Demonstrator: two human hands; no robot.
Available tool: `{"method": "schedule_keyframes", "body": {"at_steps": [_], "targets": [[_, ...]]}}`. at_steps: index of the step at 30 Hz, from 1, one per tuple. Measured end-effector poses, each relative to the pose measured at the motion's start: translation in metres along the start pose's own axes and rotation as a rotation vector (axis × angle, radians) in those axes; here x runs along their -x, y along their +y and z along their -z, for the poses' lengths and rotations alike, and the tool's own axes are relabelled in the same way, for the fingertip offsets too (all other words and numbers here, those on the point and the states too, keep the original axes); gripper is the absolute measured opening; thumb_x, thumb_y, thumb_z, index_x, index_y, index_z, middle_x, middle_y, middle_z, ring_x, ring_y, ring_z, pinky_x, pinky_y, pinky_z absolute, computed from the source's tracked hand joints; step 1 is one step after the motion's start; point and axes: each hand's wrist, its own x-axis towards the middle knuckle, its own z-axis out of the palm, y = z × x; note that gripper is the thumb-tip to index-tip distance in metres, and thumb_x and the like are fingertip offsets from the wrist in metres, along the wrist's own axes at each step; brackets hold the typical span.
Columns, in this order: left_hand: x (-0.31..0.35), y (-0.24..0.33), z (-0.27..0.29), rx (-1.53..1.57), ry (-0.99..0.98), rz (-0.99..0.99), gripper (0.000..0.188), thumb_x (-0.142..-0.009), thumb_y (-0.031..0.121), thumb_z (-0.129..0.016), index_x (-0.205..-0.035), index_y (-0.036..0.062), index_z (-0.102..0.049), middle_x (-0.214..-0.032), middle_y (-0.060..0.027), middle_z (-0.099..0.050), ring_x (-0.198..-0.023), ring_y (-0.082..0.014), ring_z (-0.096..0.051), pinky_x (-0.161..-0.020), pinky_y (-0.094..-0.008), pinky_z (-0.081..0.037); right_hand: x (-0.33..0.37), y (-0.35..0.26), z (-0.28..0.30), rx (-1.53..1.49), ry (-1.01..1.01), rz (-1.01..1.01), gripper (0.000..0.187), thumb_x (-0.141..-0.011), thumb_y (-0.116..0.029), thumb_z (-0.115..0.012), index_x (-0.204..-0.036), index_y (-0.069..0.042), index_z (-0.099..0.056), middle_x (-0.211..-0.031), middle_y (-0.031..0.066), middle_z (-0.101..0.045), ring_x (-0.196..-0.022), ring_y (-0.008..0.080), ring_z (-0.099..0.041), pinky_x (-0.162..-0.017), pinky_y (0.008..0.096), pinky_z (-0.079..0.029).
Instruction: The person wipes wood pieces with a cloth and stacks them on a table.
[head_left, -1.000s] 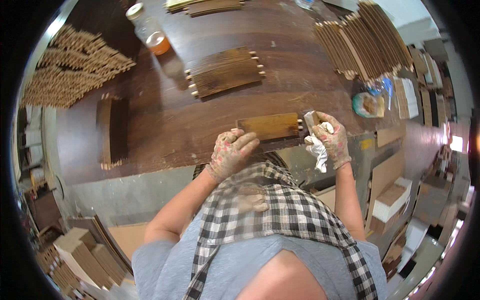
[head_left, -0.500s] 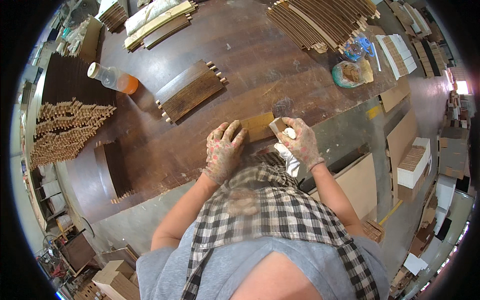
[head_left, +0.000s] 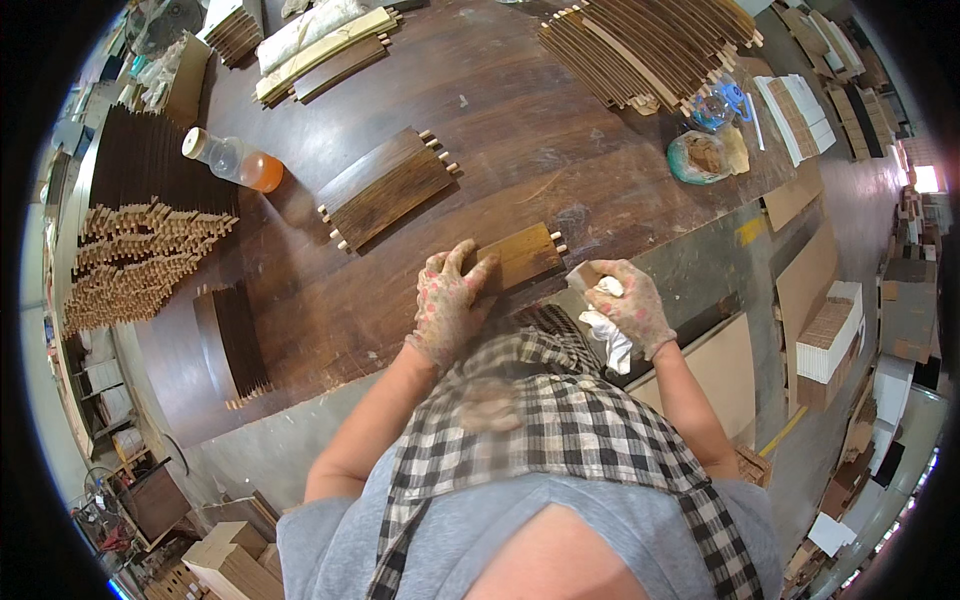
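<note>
On the near part of the table lies a brown wooden slat (head_left: 520, 257) with pale dowels sticking out of its right end. My left hand (head_left: 450, 305), in a flower-patterned work glove, grips its left end, which the fingers hide. Just off the slat's right end is my right hand (head_left: 632, 303), gloved alike and closed round a white rag (head_left: 608, 333) that hangs down from it. A small flat brown piece (head_left: 582, 275), perhaps a sanding pad, juts from the same fingers toward the slat. Beyond my left hand lie dowelled brown boards (head_left: 388, 190), side by side.
An orange-liquid bottle (head_left: 232, 160) stands at the left, near a tall stack of dark dowelled slats (head_left: 140, 200). More slats (head_left: 640, 50) lie at the far right, by a teal-rimmed tub (head_left: 697, 158). A few dark slats (head_left: 232, 340) sit by the near left edge.
My right hand has moved right and slightly toward me, off the slat, carrying the rag and brown piece. The dowels at the slat's right end now show. My left hand stays on the slat.
</note>
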Motion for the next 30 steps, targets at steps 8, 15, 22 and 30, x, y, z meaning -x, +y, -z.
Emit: {"method": "schedule_keyframes", "body": {"at_steps": [8, 15, 22, 30], "targets": [[-0.007, 0.009, 0.002, -0.071, 0.069, -0.105, 0.082, -0.083, 0.033, -0.077, -0.149, 0.0031, -0.041, -0.155, -0.0178, -0.039, -0.145, -0.0403, -0.033, -0.117, -0.0537, -0.026, -0.013, -0.019, -0.01, -0.287, 0.226, 0.169, 0.041, -0.087, -0.013, -0.076, -0.125, 0.0, -0.064, -0.118, 0.0107, -0.067, -0.108, 0.021, -0.065, -0.093, 0.0338, -0.052], [-0.021, 0.007, -0.016, -0.147, -0.033, -0.157, 0.079, -0.084, 0.035, -0.073, -0.146, -0.0015, -0.042, -0.152, -0.0184, -0.042, -0.143, -0.0378, -0.037, -0.117, -0.0526, -0.03, -0.044, -0.05, -0.04, -0.219, 0.495, 0.3, 0.055, -0.088, -0.016, -0.076, -0.136, -0.003, -0.054, -0.123, 0.0136, -0.061, -0.112, 0.0254, -0.063, -0.095, 0.0371, -0.053], [-0.004, 0.006, -0.031, -0.112, 0.04, -0.171, 0.07, -0.081, 0.032, -0.076, -0.137, -0.0011, -0.051, -0.139, -0.0185, -0.053, -0.132, -0.0369, -0.048, -0.11, -0.0528, -0.038, -0.084, -0.041, -0.106, 0.089, 0.513, 0.559, 0.078, -0.079, -0.02, -0.078, -0.148, -0.012, -0.043, -0.111, 0.0144, -0.054, -0.092, 0.0302, -0.063, -0.076, 0.0414, -0.056], [-0.007, 0.008, -0.019, 0.04, 0.065, -0.135, 0.078, -0.076, 0.032, -0.081, -0.141, 0.0015, -0.05, -0.14, -0.0164, -0.053, -0.128, -0.0372, -0.05, -0.106, -0.0523, -0.04, -0.107, 0.013, -0.037, 0.226, 0.728, 0.477, 0.079, -0.082, -0.025, -0.075, -0.151, -0.011, -0.04, -0.118, 0.0139, -0.054, -0.096, 0.0276, -0.062, -0.076, 0.0365, -0.057]]}}
